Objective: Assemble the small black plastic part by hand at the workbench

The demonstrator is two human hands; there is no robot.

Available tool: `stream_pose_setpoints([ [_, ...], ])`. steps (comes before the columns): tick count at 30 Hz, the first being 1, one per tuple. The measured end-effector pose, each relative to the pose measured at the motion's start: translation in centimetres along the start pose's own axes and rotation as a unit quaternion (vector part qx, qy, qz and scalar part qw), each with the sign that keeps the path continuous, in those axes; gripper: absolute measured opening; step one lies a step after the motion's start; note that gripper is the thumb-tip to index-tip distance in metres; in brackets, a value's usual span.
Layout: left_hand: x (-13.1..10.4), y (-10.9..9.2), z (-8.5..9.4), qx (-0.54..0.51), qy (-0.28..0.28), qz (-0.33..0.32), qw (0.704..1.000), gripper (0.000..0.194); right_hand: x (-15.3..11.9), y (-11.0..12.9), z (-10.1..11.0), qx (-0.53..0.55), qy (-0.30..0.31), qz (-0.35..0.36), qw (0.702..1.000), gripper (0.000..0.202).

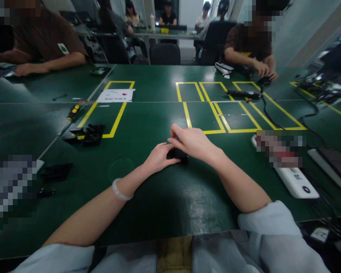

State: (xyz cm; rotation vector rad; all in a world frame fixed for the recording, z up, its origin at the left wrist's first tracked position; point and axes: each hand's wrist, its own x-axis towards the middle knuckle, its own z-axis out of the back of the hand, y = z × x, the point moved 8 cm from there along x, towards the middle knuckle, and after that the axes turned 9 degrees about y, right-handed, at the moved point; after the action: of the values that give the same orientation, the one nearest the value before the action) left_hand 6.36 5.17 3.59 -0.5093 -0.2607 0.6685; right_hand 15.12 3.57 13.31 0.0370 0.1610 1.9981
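A small black block-like part (181, 154) rests low over the green table, between my two hands. My left hand (160, 157) grips it from the left, thumb along the near side and fingers behind. Over its top bends my right hand (191, 141), with thumb and fingertips pinched together at the far left of the part. What the right fingers pinch, if anything, is hidden by the hand. A pale bangle circles my left wrist.
Black plastic pieces (92, 134) and a yellow-black screwdriver (74, 112) lie to the left. A white paper sign (116, 95) sits on yellow tape. Rightward are a white power bank-like device (297, 182) and a black pen-shaped tool (243, 94) with a cable. Co-workers sit opposite.
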Motion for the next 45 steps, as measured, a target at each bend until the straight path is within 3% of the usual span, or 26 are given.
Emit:
stream_pose_setpoints([
  [10,-0.12,0.19,0.04,0.007,-0.002,0.01,1.0,0.044,-0.02,-0.13,-0.18,0.007,-0.024,0.003,1.0,0.024],
  [38,-0.09,0.09,0.1,-0.002,-0.003,0.005,1.0,0.044,-0.04,0.18,-0.14,-0.01,0.006,0.003,1.0,0.026],
  [45,-0.09,0.19,0.08,-0.005,-0.003,0.008,1.0,0.044,-0.29,0.41,0.15,0.014,-0.012,0.012,1.0,0.025],
])
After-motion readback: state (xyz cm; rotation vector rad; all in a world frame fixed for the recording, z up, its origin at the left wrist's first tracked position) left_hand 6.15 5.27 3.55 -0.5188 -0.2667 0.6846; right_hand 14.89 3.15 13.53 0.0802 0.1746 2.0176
